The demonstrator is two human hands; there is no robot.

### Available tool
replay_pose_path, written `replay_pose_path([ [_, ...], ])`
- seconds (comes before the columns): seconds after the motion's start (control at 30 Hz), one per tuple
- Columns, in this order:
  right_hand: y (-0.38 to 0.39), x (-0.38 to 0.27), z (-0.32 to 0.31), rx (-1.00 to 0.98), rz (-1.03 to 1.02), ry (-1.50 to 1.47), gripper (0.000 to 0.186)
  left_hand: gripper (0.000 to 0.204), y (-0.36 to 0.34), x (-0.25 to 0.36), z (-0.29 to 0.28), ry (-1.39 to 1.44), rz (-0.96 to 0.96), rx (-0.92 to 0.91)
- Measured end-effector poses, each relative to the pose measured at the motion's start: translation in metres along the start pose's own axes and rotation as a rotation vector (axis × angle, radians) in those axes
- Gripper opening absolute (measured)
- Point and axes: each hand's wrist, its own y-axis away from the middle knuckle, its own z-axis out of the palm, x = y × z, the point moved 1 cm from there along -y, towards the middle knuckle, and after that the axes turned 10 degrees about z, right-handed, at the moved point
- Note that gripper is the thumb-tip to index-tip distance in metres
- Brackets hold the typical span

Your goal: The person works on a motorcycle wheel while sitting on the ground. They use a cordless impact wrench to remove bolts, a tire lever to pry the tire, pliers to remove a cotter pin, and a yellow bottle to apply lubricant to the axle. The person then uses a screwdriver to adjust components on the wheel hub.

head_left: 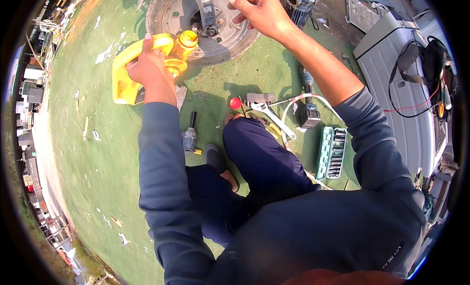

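Note:
My left hand (149,64) is wrapped round the handle of a yellow plastic jug (120,77). The jug leans over, its uncapped orange-yellow neck turned toward a dusty wheel with a tyre (169,20) lying on the ground. Across the wheel's hub is a dark metal bar-shaped part (206,13), cut off by the upper edge. Above the wheel's right side hovers my right hand (262,11), fingers loosely bent and apart, with nothing visible in them. Part of that hand passes out of the picture.
Around my feet lie a cordless power tool (189,139), another cordless tool (308,99), an adjustable wrench (276,119), a red round object (235,103) and a green socket case (331,153). A blue motor (299,8) stands beyond; a grey cabinet (401,94) is at right.

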Motion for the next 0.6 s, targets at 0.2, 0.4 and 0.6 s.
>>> replay_pose_path([
  [0.2,0.048,0.11,0.037,-0.133,0.133,0.109,0.027,0.033,-0.031,0.061,-0.099,-0.079,-0.152,-0.039],
  [0.4,0.15,0.237,0.115,-0.714,-0.109,1.17,0.053,0.031,-0.023,0.127,-0.261,0.053,-0.196,0.255],
  [0.6,0.157,0.279,0.174,-1.064,-0.309,1.463,0.04,0.025,0.069,0.162,-0.336,-0.126,-0.154,0.484],
])
